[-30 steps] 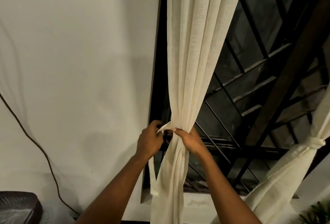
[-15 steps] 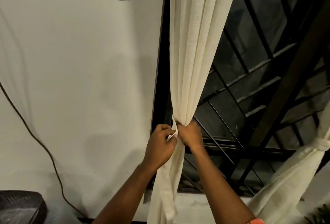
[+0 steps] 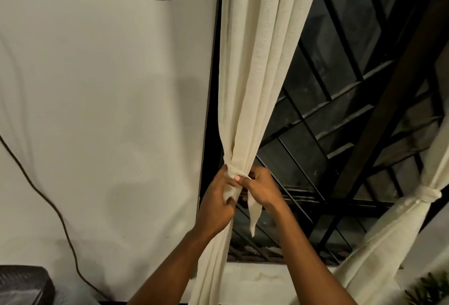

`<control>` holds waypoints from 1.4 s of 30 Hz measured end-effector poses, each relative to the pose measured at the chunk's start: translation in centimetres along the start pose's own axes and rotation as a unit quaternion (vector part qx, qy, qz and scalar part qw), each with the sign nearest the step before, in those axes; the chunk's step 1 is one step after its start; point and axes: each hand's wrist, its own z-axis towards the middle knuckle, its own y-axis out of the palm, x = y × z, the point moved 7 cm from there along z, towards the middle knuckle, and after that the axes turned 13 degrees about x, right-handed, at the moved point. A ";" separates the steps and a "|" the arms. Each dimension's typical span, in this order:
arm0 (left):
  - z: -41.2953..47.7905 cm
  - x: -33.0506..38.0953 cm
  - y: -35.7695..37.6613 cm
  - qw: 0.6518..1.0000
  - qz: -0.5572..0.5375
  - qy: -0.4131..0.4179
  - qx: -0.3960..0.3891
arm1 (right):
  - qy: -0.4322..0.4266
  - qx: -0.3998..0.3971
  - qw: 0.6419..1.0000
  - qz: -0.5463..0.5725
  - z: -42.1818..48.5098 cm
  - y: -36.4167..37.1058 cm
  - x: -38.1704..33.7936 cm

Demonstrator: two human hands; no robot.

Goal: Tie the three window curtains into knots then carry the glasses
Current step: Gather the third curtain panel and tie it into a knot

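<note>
Cream curtain (image 3: 255,85) hangs long axis vertical, pinched to a waist just above our hands. Left hand (image 3: 216,205) grips the wrapped tie band (image 3: 234,171) from the wall side; right hand (image 3: 262,190) pinches its loose tail (image 3: 254,214) from the window side. Both equally near, touching each other there. We judge the tightening pull must run outward, sideways. Wall (image 3: 97,110) close on the left, window grille (image 3: 340,134) behind, open room below. Second curtain (image 3: 413,219), already tied, hangs well apart to our right
</note>
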 end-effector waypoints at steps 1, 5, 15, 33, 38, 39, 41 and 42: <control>0.1 -0.6 -0.3 0.999 -0.019 -0.019 0.025 | -0.004 -0.003 1.000 -0.014 0.0 -0.1 0.1; 0.8 -0.7 0.6 0.996 -0.077 -0.054 0.013 | -0.018 -0.016 0.998 -0.054 0.1 -0.1 0.1; 1.9 -1.6 1.6 0.999 0.027 -0.037 -0.011 | -0.052 -0.091 0.987 -0.123 0.0 -1.7 -1.8; 1.2 -0.8 3.4 0.985 -0.048 -0.113 -0.125 | -0.181 0.097 0.909 -0.363 2.5 -4.4 -2.4; 1.2 -0.6 2.8 0.984 -0.049 -0.116 -0.126 | -0.134 0.132 0.930 -0.316 2.1 -3.6 -2.1; 1.1 -0.6 2.8 0.984 -0.048 -0.118 -0.126 | -0.125 0.133 0.939 -0.291 1.9 -3.4 -2.2; 1.1 -0.4 2.7 0.983 -0.053 -0.114 -0.133 | -0.097 0.093 0.971 -0.196 1.5 -2.7 -2.4; 1.0 -0.3 2.8 0.983 -0.058 -0.110 -0.136 | -0.078 0.053 0.987 -0.132 1.2 -2.0 -2.4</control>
